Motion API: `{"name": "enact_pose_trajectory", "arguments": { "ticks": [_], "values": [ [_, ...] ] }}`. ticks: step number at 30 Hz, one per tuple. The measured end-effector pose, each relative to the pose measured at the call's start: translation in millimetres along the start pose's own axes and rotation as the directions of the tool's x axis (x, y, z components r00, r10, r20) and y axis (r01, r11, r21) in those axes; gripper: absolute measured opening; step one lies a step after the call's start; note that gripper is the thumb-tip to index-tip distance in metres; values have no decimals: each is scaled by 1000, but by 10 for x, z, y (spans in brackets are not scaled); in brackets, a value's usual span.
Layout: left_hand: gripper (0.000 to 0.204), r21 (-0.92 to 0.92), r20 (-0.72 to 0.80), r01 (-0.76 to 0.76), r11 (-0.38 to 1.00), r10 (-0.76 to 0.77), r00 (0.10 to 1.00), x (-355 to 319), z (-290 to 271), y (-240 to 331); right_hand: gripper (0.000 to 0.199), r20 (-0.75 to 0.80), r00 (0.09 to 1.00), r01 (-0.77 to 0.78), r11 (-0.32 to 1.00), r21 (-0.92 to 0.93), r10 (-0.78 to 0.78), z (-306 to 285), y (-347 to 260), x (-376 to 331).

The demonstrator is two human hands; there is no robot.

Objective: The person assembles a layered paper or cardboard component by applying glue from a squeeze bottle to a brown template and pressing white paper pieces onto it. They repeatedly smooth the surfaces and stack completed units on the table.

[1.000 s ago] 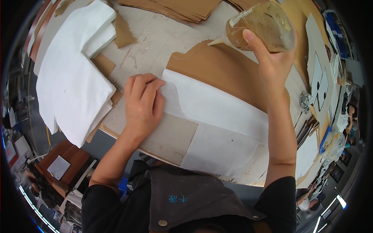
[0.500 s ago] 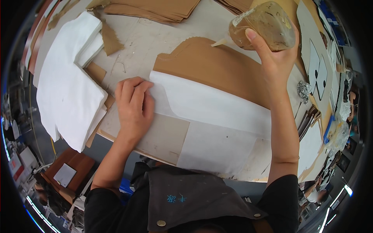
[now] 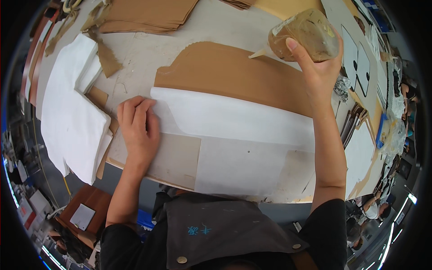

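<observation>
A squeeze bottle (image 3: 306, 33) of cloudy brownish liquid is in my right hand (image 3: 321, 72), with my thumb and fingers wrapped round it. It is tipped over, and its pale pointed nozzle (image 3: 258, 54) is at the upper edge of a brown flat piece (image 3: 234, 72) with a curved, notched outline. A white sheet (image 3: 229, 110) lies along the lower edge of that piece. My left hand (image 3: 140, 130) is closed, its bent fingertips on the left corner of the white sheet. Below, a thin translucent white sheet (image 3: 238, 164) spreads toward the table's front edge.
Left of my left hand lies a stack of white cut pieces (image 3: 67, 108). Brown sheets (image 3: 144, 15) are piled at the back. On the right are a crumpled silvery ball (image 3: 342, 87), thin sticks (image 3: 353, 123) and white boards with black markings (image 3: 357, 63).
The bottle's nozzle has travelled right along the brown piece's upper edge. The table scene has shifted left in the picture. My left hand stays at the sheet's corner.
</observation>
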State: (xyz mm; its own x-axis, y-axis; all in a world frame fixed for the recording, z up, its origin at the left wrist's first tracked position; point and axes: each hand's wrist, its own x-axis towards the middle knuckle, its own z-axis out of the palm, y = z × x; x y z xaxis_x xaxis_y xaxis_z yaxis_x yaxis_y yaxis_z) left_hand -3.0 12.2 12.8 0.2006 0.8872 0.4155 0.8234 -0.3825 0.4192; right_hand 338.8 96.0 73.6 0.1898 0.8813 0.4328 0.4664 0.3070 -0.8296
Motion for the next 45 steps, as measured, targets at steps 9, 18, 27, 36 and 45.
{"name": "enact_pose_trajectory", "arguments": {
  "ticks": [9,18,27,36,45],
  "values": [
    [27,38,19,-6,999,5,1000,-4,-8,20,83,-82,994,-76,995,-61,71,-378,104,-102],
    [28,79,34,-33,996,31,999,-17,2,11,83,-117,991,-75,996,-45,70,-565,216,-160],
    [27,101,37,-34,994,30,999,-6,-3,38,77,-100,993,-73,996,-59,67,-339,172,-133],
    [23,126,53,-32,991,25,998,-28,-2,27,75,-130,989,-85,991,-101,71,-692,237,-194],
    [25,143,46,-50,988,44,998,-29,9,31,83,-205,975,-109,989,-104,86,-1056,392,-269]
  ]
}}
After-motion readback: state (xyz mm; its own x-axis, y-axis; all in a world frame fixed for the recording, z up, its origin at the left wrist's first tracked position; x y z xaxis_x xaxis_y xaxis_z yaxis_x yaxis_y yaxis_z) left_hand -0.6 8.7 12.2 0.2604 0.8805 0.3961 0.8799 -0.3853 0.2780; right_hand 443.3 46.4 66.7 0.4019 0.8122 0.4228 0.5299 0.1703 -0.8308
